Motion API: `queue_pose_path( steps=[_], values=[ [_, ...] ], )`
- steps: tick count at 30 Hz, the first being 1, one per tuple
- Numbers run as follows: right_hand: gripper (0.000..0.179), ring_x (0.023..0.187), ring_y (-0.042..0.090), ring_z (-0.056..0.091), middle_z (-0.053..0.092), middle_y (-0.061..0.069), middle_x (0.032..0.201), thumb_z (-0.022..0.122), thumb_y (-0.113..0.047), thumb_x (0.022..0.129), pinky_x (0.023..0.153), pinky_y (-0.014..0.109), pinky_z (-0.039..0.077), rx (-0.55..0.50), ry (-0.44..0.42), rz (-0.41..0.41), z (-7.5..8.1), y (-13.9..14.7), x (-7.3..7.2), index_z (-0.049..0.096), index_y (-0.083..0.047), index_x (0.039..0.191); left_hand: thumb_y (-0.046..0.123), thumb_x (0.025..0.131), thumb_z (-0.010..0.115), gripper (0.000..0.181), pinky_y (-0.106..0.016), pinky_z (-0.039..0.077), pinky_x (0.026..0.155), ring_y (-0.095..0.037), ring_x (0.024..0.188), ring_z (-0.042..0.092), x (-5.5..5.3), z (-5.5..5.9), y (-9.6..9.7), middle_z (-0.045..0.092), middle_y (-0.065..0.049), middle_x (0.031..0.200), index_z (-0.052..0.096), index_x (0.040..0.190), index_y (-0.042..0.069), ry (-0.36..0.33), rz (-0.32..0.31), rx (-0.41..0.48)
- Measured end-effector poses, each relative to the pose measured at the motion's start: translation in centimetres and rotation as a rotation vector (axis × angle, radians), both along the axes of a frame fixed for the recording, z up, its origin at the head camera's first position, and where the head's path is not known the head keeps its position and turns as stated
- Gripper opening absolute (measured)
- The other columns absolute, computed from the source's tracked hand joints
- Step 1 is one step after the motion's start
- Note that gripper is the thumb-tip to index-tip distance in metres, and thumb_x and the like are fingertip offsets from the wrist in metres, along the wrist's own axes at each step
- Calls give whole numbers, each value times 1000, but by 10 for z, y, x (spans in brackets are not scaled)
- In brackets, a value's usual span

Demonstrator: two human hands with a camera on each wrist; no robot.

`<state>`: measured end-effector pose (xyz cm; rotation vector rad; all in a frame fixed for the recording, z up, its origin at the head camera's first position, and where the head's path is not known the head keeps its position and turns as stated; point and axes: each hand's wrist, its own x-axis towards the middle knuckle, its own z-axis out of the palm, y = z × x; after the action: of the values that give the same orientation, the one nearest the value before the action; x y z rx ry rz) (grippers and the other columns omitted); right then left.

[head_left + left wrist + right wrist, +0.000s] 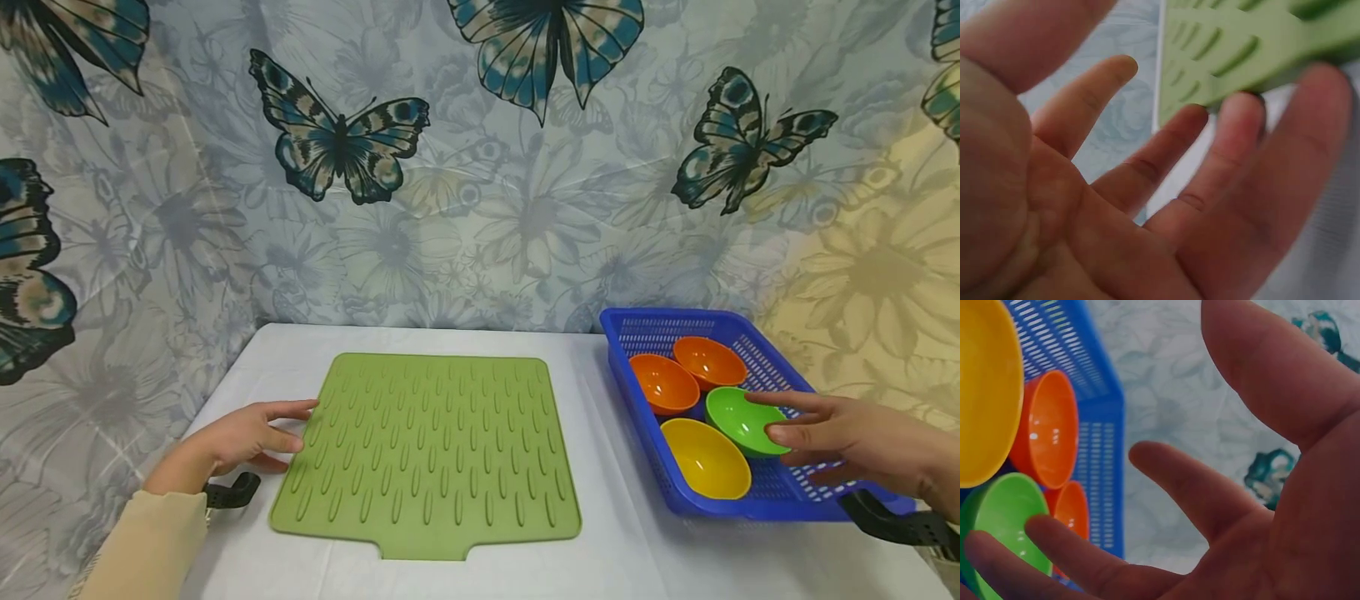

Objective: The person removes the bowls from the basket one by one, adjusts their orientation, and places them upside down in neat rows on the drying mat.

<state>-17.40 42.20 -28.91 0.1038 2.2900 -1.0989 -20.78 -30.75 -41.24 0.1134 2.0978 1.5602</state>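
A green drying mat [427, 450] with raised ridges lies flat on the table. My left hand [243, 437] is at its left edge, fingers spread and loosely bent; in the left wrist view the fingertips [1194, 115] come up to the mat's rim, and whether they touch is hard to tell. On the right, a blue plastic basket [645, 454] contains a green bowl [738, 417], a yellow bowl [705, 458] and two orange bowls [663, 383]. Over the basket's right side hovers my right hand [855, 433], fingers extended beside the green bowl and gripping nothing.
White cloth covers the table [600, 558]. Behind it hangs a patterned backdrop [525, 208] with butterflies and flowers. Black straps [232, 492] are worn on both wrists.
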Motion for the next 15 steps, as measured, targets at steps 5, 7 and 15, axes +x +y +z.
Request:
queue_pose_path(
  steps=[5,7,15],
  values=[
    [67,107,44,61,34,42,141,55,-31,104,85,59,52,-24,-39,0,-11,8,-3,23,-1,156,3,90,72,76,-45,57,79,-29,97,67,-5,-10,-2,60,-24,126,31,154,-1,-1,3,-17],
    [63,107,45,60,33,43,140,56,-30,104,86,59,51,-34,-58,-4,-16,11,-5,30,-1,154,0,89,72,72,-43,57,75,-29,92,68,-6,-11,-1,68,-20,107,35,152,-3,11,4,-33],
    [54,106,52,60,28,44,143,56,-26,104,86,64,49,-54,-107,20,-35,18,-15,41,2,147,-9,83,73,64,-40,59,69,-25,88,62,-3,-18,0,59,-19,104,48,142,-7,109,47,-145]
  ],
)
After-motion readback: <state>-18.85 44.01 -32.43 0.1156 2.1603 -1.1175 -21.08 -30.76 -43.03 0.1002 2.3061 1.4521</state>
